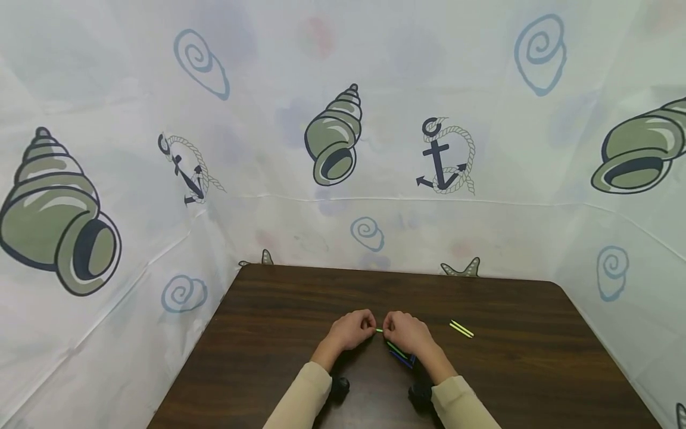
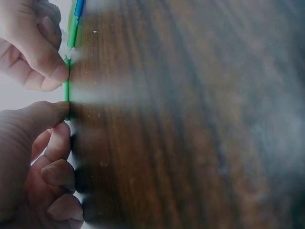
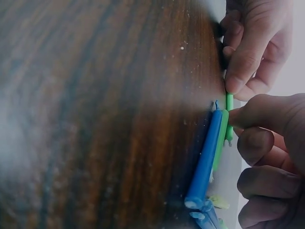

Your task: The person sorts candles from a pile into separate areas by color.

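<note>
White cloth [image 1: 268, 71] printed with sea motifs rises in soft creases behind the brown, wood-grained surface [image 1: 246, 381] we look down on. Over it reach two cream sleeves [image 1: 302, 393]. We see the left grip [image 1: 349, 330] and the right grip [image 1: 409, 333] both narrow, thumb and fingertips pinching one slim green stick [image 2: 66, 91] near its opposite ends, a short bare length bridging the gap between them; we cannot tell whether it touches the surface. Just beside the right grip lies a smooth, rounded blue stick [image 3: 205, 162] with a nubby tip, and alongside it a second green stick [image 3: 220, 143]. Farther right, we find two thin, straight yellow sticks [image 1: 462, 328], side by side.
</note>
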Demonstrator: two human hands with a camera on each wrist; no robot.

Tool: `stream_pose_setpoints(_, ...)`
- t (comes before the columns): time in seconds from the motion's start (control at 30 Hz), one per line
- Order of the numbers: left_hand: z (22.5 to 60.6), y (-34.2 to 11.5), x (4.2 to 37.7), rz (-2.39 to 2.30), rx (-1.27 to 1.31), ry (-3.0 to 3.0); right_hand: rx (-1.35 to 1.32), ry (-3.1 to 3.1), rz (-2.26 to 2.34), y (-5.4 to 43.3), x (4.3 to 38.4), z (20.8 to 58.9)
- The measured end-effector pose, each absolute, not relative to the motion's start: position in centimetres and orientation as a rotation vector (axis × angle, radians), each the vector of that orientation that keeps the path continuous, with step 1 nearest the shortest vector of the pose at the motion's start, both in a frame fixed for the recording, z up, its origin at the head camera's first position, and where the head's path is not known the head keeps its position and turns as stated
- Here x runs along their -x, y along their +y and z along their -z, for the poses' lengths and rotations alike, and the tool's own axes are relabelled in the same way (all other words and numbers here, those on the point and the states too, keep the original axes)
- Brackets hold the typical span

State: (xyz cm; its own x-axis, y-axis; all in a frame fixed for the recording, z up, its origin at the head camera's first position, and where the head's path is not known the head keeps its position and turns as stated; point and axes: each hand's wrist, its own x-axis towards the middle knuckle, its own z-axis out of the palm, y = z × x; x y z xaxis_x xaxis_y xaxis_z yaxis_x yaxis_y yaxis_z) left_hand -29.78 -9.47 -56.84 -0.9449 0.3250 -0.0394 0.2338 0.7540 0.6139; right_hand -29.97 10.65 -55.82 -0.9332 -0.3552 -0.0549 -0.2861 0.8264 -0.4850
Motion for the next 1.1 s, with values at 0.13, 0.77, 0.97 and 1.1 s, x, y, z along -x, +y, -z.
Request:
stream_pose_setpoints(0.13, 57.0, -9.5, 29.9, -0.966, -0.448, 2.792, 0.514, 2.861, 0.733, 10.7, 29.9, 55.9)
stream_pose_setpoints(0.77, 57.2, -9.5, 30.3, -0.987, -0.481, 2.731, 0.38, 2.902, 0.815, 13.6, 30.2, 54.5)
stream_pose_setpoints(0.97, 55.8, -9.0, 29.7, -1.0, -0.465, 2.657, 0.315, 2.904, 0.826, 15.1, 30.7, 54.4)
stream_pose_setpoints(1.1, 55.6, -8.5, 29.6, -1.024, -0.565, 2.609, 0.287, 2.921, 0.819, 16.0, 31.3, 54.2)
